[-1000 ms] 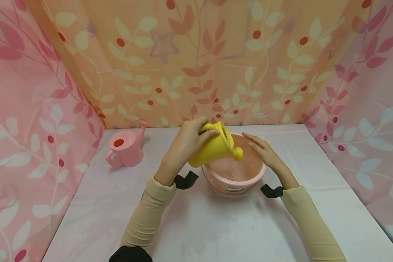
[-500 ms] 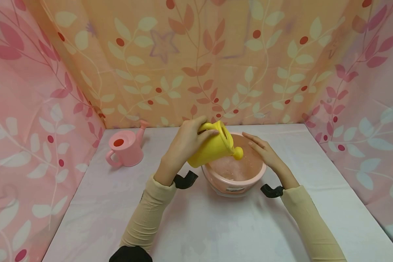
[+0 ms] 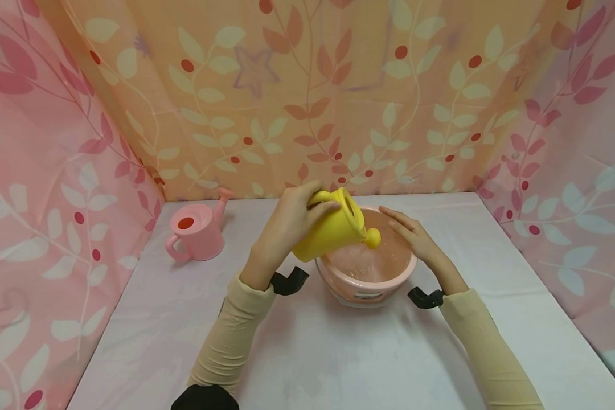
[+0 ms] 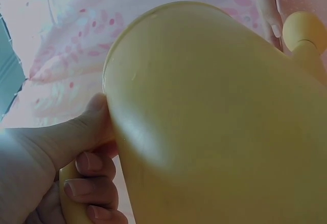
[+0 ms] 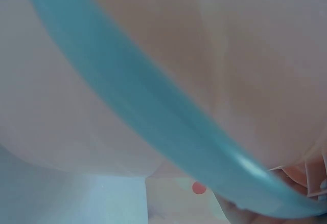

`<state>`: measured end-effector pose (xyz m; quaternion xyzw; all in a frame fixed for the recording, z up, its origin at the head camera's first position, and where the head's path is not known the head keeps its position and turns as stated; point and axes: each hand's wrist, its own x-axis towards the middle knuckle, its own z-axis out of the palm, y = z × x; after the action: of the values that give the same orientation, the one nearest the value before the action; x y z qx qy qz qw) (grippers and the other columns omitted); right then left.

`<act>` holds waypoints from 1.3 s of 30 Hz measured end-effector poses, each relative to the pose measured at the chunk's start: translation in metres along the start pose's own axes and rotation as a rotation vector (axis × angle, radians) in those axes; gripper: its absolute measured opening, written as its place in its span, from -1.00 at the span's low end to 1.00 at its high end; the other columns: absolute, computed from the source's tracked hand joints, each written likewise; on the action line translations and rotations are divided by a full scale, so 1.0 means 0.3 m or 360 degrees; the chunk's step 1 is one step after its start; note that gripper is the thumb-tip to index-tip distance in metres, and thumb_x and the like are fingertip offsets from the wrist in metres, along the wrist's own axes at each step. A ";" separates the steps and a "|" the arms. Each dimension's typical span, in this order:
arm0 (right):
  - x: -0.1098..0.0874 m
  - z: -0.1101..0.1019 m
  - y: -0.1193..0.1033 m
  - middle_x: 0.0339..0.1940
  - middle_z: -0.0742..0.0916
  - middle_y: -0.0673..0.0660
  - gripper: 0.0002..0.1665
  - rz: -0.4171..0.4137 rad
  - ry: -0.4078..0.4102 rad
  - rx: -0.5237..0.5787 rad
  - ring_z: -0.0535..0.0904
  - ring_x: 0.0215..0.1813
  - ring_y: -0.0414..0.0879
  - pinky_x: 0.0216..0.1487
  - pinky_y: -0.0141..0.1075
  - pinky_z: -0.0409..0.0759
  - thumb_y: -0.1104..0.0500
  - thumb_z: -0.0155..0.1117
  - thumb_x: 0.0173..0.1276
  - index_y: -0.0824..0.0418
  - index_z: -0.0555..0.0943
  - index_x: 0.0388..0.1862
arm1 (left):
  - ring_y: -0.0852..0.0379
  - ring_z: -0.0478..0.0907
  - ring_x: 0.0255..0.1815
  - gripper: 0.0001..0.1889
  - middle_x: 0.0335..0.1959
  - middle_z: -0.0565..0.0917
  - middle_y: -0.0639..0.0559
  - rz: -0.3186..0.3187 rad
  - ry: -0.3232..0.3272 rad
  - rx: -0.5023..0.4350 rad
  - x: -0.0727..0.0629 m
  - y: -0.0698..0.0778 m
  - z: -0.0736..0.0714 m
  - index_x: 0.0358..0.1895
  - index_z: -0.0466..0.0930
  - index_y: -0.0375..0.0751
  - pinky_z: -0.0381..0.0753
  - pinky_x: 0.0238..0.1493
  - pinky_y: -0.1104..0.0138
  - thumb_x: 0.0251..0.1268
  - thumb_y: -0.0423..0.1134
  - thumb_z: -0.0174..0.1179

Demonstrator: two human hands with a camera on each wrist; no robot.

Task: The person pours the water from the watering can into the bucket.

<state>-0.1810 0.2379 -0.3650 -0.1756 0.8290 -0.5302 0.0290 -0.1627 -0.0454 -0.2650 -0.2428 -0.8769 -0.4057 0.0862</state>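
Note:
My left hand [image 3: 292, 221] grips the handle of a yellow toy watering can [image 3: 328, 230], with fingers curled round it in the left wrist view. The can tips to the right, its round spout head over a pink bowl [image 3: 367, 293]. Beneath the spout, water [image 3: 371, 263] with ripples and bright specks shows inside the bowl. On the bowl's right rim rests my right hand [image 3: 411, 230], fingers extended. The bowl's rim [image 5: 148, 101] crosses the right wrist view at close range and looks bluish there, with part of the right hand at the lower right corner.
A pink toy watering can [image 3: 199, 233] stands upright at the back left, its spout pointing back and right. White cloth covers the table [image 3: 359, 353]. Patterned curtains [image 3: 359, 97] enclose the back and both sides.
The yellow watering can has shifted very slightly up and left, still tipped over the bowl. Ripples on the water look different. The right hand keeps its place on the rim.

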 end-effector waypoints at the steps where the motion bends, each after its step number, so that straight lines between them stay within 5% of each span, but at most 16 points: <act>1: -0.001 0.000 -0.001 0.40 0.26 0.33 -0.50 0.0004 0.0002 0.0001 0.04 0.45 0.21 0.37 0.14 0.00 0.29 -0.19 0.49 0.41 0.19 0.36 | 0.12 0.38 -0.49 -0.75 -0.56 0.41 0.03 0.0000 0.0001 -0.0001 0.000 -0.001 0.000 -0.36 0.44 -0.10 0.38 -0.43 0.37 0.17 -0.03 0.23; 39: -0.004 0.002 -0.006 0.41 0.26 0.32 -0.50 0.0032 0.0003 -0.0011 0.01 0.46 0.21 0.38 0.13 -0.02 0.27 -0.18 0.49 0.40 0.18 0.37 | 0.13 0.40 -0.48 -0.76 -0.54 0.46 0.04 -0.0001 0.0020 -0.0032 -0.002 -0.006 -0.004 -0.34 0.47 -0.10 0.42 -0.41 0.37 0.17 -0.03 0.23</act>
<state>-0.1793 0.2371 -0.3637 -0.1668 0.8327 -0.5271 0.0329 -0.1632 -0.0476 -0.2655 -0.2409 -0.8723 -0.4161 0.0891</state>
